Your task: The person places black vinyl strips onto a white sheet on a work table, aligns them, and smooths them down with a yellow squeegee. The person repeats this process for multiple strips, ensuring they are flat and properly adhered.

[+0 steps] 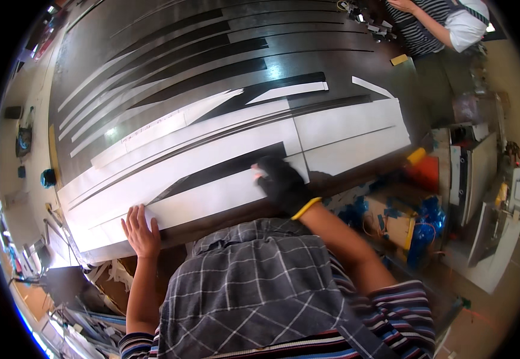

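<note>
A long white sheet (pixel 344 128) lies across the near part of the dark table. My bare left hand (pixel 141 232) rests on its near edge at the left, fingers stretched out and apart. My right hand (pixel 281 182) wears a black glove with a yellow cuff. It is over the sheet's near edge, beside the right end of a black tapering strip (pixel 230 166). Its bare fingertips show on the left side of the glove, but motion smears them, and I cannot tell whether they grip anything. The strip narrows toward my left hand.
Beyond the sheet, several long black-and-white strips (pixel 179 75) lie on the dark table (pixel 308 51). A co-worker (pixel 433 27) stands at the far right, near small scattered pieces and a yellow block (pixel 399 60). Below the table's right edge stands a cardboard box (pixel 388 224) with blue plastic.
</note>
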Demonstrator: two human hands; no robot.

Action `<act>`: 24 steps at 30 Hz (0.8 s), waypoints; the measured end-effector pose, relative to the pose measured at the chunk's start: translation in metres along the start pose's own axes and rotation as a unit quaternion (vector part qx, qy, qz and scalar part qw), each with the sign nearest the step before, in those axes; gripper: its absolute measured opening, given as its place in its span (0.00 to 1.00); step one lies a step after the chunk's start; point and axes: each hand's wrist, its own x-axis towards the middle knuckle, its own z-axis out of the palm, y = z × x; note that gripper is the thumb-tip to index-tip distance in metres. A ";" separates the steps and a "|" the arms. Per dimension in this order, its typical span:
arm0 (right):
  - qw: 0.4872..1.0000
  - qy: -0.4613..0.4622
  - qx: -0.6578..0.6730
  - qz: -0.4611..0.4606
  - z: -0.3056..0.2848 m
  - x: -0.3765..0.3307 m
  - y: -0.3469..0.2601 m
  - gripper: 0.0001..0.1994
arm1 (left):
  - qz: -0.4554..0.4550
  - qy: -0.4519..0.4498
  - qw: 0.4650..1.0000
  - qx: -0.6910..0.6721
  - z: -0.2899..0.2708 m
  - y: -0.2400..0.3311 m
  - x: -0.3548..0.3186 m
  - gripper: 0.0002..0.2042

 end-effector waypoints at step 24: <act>0.927 -0.206 -0.300 -0.089 -0.204 0.042 0.161 0.09 | -0.287 0.188 0.938 -0.055 0.045 0.127 -0.018 0.23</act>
